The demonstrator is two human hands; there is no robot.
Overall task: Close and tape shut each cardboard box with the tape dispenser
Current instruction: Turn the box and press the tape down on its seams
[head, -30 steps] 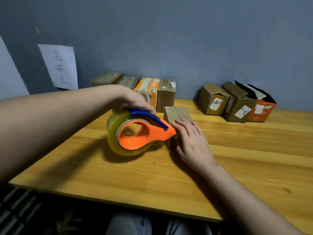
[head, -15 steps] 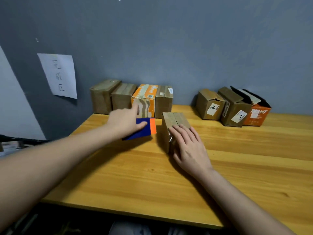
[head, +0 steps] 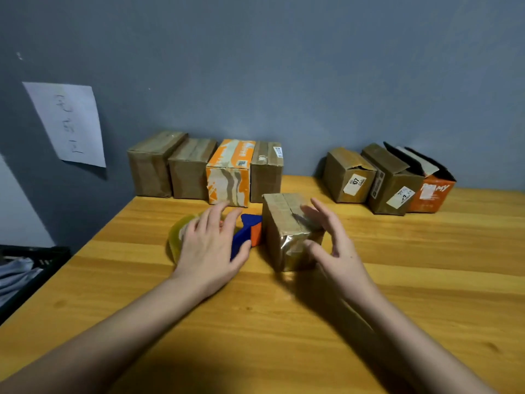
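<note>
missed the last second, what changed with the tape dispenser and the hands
The left hand has laid the tape dispenser flat on the table left of the taped box and now rests open over it. The right hand has lifted its fingers off the box top. The box and both rows by the wall stayed put.

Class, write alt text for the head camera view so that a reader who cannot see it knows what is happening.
A person's right hand reaches around a small taped cardboard box on a wooden table, while the left hand rests open over a tape dispenser beside it. Four closed boxes and three unsealed boxes stand along the grey wall.
</note>
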